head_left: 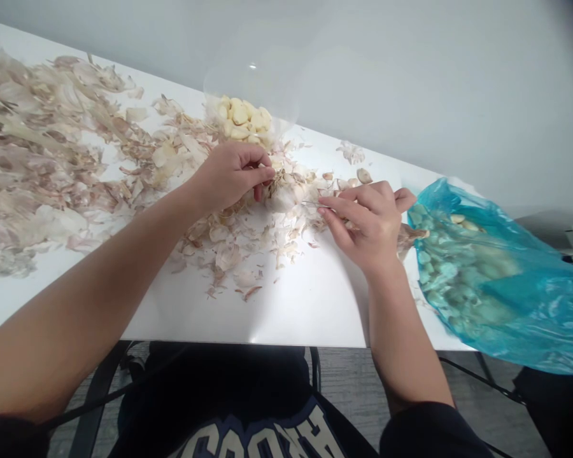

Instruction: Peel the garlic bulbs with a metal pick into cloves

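A garlic bulb (284, 194) lies on the white table (286, 305), half wrapped in loose papery skin. My left hand (229, 175) is curled over its left side, fingers pinched on it. My right hand (367, 219) is just right of the bulb, thumb and forefinger pinched on a thin strip of garlic skin (310, 203) that runs toward the bulb. Behind the left hand stands a clear plastic bowl (267, 83) with peeled yellow cloves (243, 117) in it.
A wide heap of garlic skins (52, 152) covers the table's left and middle. A blue plastic bag (496, 280) of garlic cloves lies at the right edge. A single clove (363, 175) rests behind my right hand. A grey wall runs behind.
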A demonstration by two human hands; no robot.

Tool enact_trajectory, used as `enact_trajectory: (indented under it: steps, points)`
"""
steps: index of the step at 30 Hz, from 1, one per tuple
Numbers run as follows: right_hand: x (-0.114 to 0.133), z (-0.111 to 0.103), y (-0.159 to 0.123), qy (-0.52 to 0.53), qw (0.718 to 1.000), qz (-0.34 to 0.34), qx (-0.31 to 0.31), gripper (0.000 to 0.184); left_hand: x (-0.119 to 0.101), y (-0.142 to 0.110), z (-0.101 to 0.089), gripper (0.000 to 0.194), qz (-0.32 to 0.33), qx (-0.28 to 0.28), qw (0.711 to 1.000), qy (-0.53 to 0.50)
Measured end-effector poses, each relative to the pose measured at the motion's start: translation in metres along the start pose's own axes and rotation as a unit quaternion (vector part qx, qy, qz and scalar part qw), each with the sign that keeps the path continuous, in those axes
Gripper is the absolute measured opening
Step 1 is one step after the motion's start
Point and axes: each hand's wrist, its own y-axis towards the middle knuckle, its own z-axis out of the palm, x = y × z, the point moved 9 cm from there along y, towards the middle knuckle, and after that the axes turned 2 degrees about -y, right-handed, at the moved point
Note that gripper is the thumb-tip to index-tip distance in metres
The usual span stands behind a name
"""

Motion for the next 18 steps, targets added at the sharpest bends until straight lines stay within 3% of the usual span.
enact_trajectory:
  steps: [6, 18]
  points:
    - [0.009, -0.008, -0.005, -0.003, 0.997, -0.042, -0.064, 0.018, -0.001, -0.001, 0.001, 0.019, -0.002, 0.007, 1.0, 0.005]
    - [0.021, -0.009, -0.01, -0.034, 0.991, -0.084, -0.101, 0.013, 0.001, 0.001, 0.0, 0.019, -0.002, 0.0, 1.0, -0.016]
